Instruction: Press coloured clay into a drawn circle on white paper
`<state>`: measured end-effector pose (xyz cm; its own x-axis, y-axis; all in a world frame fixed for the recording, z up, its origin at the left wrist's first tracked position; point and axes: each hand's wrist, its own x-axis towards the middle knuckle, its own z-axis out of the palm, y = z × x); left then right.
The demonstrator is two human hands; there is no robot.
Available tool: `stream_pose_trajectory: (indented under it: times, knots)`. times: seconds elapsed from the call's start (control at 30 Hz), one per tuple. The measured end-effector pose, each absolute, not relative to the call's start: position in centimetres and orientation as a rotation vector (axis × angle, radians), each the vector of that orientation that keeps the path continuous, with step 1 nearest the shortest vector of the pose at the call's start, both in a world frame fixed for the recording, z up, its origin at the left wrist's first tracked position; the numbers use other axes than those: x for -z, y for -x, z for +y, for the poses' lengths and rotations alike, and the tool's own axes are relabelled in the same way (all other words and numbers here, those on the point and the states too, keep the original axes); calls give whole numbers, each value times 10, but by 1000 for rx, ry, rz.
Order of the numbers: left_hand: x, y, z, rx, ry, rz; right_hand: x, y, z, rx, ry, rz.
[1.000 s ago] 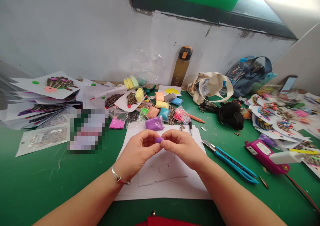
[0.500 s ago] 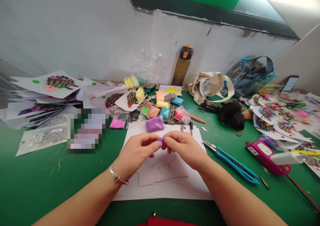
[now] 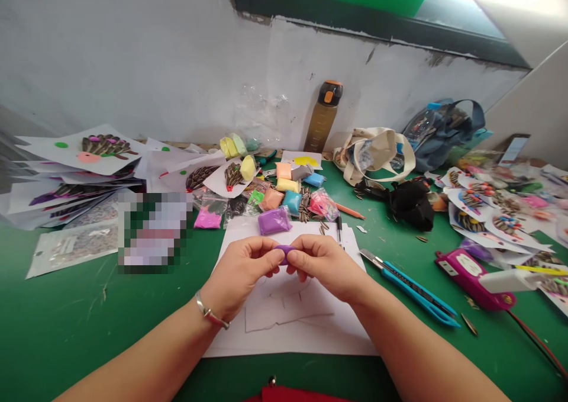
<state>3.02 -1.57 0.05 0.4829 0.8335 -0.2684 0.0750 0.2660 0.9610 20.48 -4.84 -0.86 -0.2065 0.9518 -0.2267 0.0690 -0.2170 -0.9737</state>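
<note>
Between my fingertips is a small lump of purple modelling clay (image 3: pixel 284 253). My left hand (image 3: pixel 244 269) pinches its left end, while my right hand (image 3: pixel 323 264) pinches the right end. Both hands are raised over a white paper sheet (image 3: pixel 310 337) with pencil lines drawn on it, partly hidden by the hands. Just beyond my fingers lies a packet of purple clay (image 3: pixel 275 221). A black pen (image 3: pixel 339 230) rests near the paper's upper right edge.
Clay packets (image 3: pixel 291 202) and sunflower seeds (image 3: pixel 305 205) lie behind the paper. A blue utility knife (image 3: pixel 412 289) and a magenta glue gun (image 3: pixel 474 280) are at right. Paper pictures (image 3: pixel 66 147) are stacked at left. A bottle (image 3: pixel 323 118) stands by the wall.
The purple clay now shows more between my fingers and looks longer. My fingertips have shifted slightly apart around it; the things on the table stay put.
</note>
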Motion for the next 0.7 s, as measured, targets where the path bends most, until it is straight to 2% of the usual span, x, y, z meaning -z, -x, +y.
stream_pose_trajectory:
  times: [0.23,0.53,0.7]
  knots:
    - [0,-30,-13,-667,-1150,993,8,-209,-46,-1505,1415,-1249]
    - [5,-33,-19,-616,-1114,1012,12,-205,-44,-1303,1378,-1292]
    - [1,-33,-19,-548,-1161,1028,12,-207,-44,-1358,1358,-1263]
